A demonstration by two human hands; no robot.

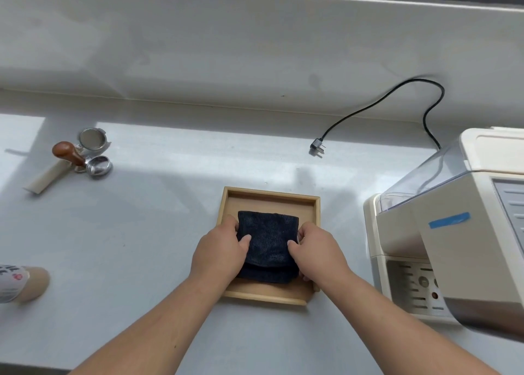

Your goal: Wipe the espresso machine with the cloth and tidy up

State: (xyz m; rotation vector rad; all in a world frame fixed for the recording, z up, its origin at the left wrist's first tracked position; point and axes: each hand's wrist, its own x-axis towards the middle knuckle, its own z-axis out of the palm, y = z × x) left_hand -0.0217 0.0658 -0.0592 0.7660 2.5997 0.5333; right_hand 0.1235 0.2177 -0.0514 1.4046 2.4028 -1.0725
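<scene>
The cloth lies folded in the tray, toward its near side, a dark square with a thicker folded edge nearest me. It looks soft and light, limp enough to sag or unfold if I lift it by one corner, and not slippery or fragile. I judge the safest hold is at both side edges at once, pinching through all the layers so the fold keeps together.

That is where I have it. My left hand closes on the cloth's left edge, thumb on top and fingers tucked at the side; my right hand does the same on the right edge. Both grips are nearly closed, with only the cloth between thumb and fingers. I cannot tell whether it is lifted or resting on the tray floor.

The tray is a shallow wooden box and holds nothing but the cloth; the strip beyond the cloth is bare.

Right of the tray, on the worktop, stands the machine, its plug lying loose beyond the tray. Well left of the tray lie a tamper and a portafilter.
</scene>
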